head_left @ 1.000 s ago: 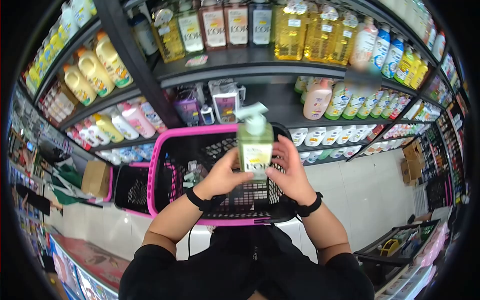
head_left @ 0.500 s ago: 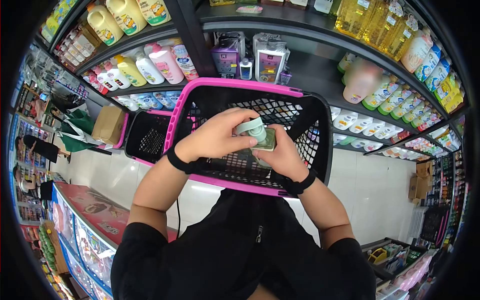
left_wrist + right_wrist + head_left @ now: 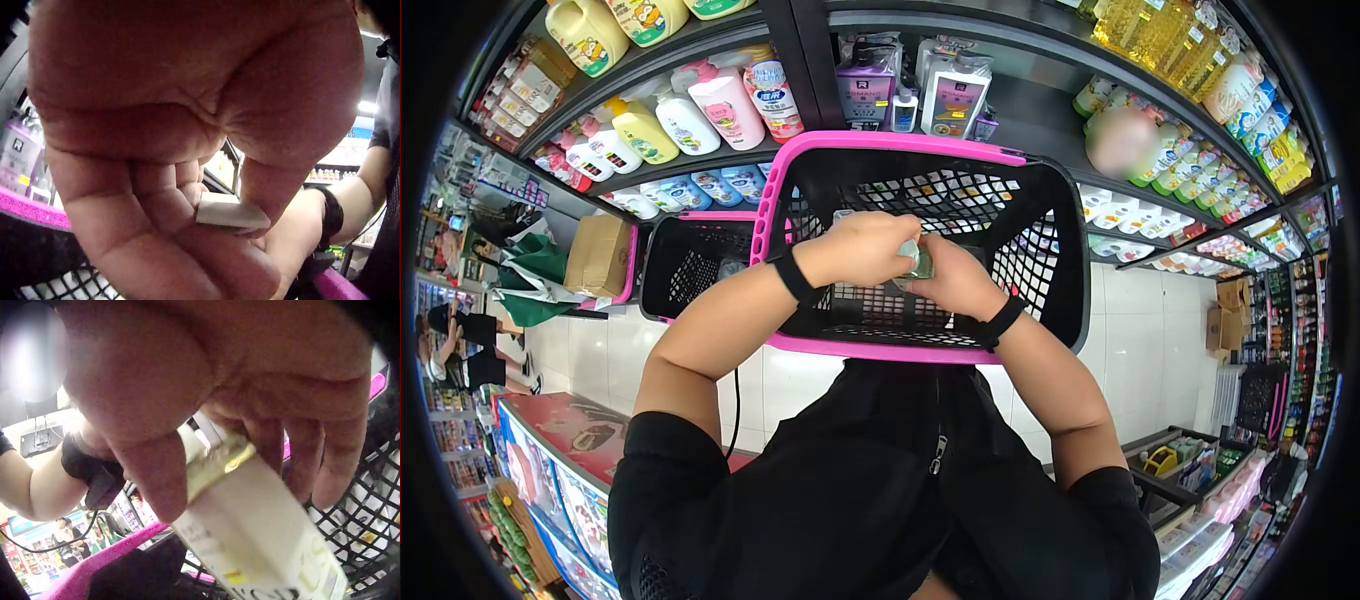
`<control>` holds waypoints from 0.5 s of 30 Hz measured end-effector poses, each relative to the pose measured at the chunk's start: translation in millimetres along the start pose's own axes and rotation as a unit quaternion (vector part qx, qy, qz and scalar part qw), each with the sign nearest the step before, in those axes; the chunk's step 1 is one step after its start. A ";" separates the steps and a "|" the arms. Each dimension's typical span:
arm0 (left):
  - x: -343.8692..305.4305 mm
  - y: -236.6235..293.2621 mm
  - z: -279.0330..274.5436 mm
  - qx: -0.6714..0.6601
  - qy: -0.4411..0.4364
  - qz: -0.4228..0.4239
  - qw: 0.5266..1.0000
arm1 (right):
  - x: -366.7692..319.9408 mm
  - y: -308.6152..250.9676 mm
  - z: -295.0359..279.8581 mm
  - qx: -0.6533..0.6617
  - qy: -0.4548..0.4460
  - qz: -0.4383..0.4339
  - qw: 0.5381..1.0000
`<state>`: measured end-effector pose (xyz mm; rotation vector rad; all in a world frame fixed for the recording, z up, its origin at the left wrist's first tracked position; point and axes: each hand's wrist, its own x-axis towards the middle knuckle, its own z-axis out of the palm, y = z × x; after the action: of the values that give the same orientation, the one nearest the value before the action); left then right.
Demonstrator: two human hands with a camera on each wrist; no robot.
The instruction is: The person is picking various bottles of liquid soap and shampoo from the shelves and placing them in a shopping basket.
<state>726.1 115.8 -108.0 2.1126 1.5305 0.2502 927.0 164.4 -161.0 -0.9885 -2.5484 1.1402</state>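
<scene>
A pump bottle with a pale green pump head is inside the black shopping basket with its pink rim, mostly covered by the hands in the head view. My left hand grips the top of it, fingers curled round the pale pump head. Lower on the right, my right hand holds the bottle near its shoulder. In the right wrist view the bottle's label faces the camera and its body leans, with the thumb on one side and the fingers on the other.
A second black basket stands to the left, with a cardboard box beyond it. Ahead are shelves of pump bottles and jugs. A red-topped display case is at lower left; people are at far left.
The bottle has gone from upright above the basket down into it. My left hand has shifted from the bottle's side onto the pump head. The view has tilted downward.
</scene>
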 end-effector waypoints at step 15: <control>38.5 -135.4 153.0 0.142 -0.284 -0.045 0.947 | -99.0 4.2 4.4 0.102 0.004 0.039 0.994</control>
<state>693.2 137.3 -312.1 2.0603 1.3541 -0.5988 1002.8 100.5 -157.0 -1.0474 -2.3468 1.3810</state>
